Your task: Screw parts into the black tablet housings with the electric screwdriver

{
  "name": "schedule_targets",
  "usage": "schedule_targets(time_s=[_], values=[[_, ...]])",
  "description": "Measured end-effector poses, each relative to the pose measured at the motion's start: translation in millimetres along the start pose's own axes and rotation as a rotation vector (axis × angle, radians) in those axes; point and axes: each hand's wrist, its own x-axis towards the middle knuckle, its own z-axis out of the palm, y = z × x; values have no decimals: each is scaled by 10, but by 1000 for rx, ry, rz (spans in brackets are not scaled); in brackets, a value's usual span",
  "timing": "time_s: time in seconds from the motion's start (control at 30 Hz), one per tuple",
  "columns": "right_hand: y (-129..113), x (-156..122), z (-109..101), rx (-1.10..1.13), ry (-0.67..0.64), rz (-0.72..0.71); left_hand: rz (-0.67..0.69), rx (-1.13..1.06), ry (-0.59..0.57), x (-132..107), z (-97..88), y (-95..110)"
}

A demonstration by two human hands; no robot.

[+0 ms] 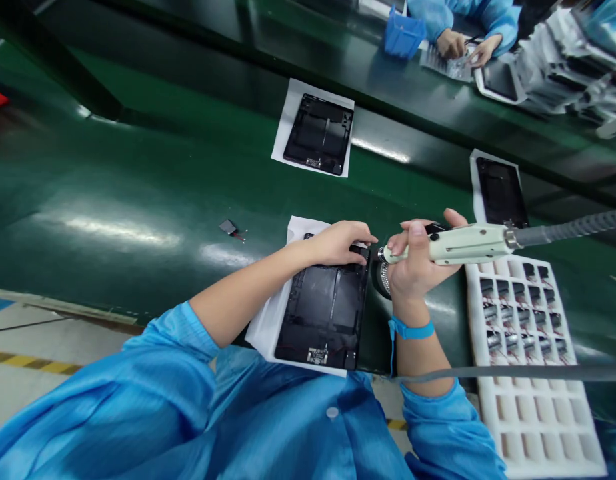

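A black tablet housing (pixel 318 313) lies on white foam sheeting (pixel 268 327) in front of me, its inside facing up. My left hand (pixel 338 241) reaches over its upper end, fingers bent at the top right corner. Whatever sits between thumb and fingertips is too small to make out. To the right of the housing, my right hand (pixel 421 263) is wrapped around a pale green hand tool (pixel 471 244) with a ribbed grey hose. The tool's metal tip points left toward my left fingertips, apart from them. Below the tip shows a round metal coil (pixel 385 279), partly hidden by my hand.
A white foam tray (pixel 548 400) with several small dark parts stands at the right. More housings (pixel 321 133) (pixel 502 190) lie on white sheets farther back. A loose small part (pixel 229 227) lies left. Across the bench, a co-worker's hands (pixel 453 45) work near a blue bin (pixel 403 33).
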Motion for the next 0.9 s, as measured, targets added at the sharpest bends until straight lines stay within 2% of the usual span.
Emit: schedule_targets(time_s=[0.17,0.23,0.57,0.7,0.83,0.9], values=[[98,-25,33,-27,-33,28,-55,-52,174,10,30,-75],[118,-42,47,-32,-48,42,-75,-48,202,20,56,-83],[123,-65,64,-59,-77,32,-89,-28,218,20,82,-45],[205,-72,66,-85,-84,46,-104,-52,221,30,85,-45],[298,-84,105,-96,-112,70,-110,-71,206,68,12,-113],[265,-108,138,-134,-94,131,-123,-56,182,29,-67,-35]])
